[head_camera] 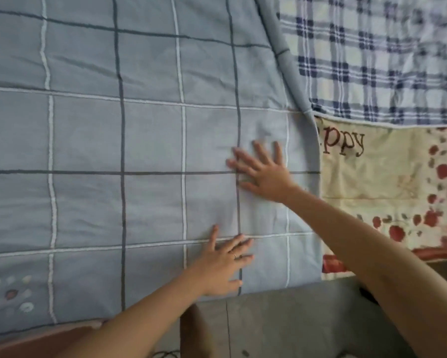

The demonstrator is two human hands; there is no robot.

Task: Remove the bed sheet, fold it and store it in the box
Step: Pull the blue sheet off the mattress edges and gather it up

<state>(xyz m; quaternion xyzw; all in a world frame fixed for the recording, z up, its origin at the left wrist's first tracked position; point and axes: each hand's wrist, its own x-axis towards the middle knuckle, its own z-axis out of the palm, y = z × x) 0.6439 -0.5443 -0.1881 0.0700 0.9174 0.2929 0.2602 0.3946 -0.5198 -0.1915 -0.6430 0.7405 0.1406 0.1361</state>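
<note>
A blue-grey bed sheet [139, 140] with a grid of white and dark lines lies spread across the bed and fills most of the view. Its right edge curves from the top centre down to the near edge. My right hand [262, 171] lies flat on the sheet near that right edge, fingers spread and straight. My left hand [225, 264] presses flat on the sheet close to the near edge, fingers spread, a ring on one finger. No box is in view.
A blue and white checked cloth [387, 60] lies at the upper right. Below it is a cream cloth [387, 177] with red fruit prints and lettering. Grey floor [281, 321] shows under the bed's near edge, along with a brown edge [36, 342] at bottom left.
</note>
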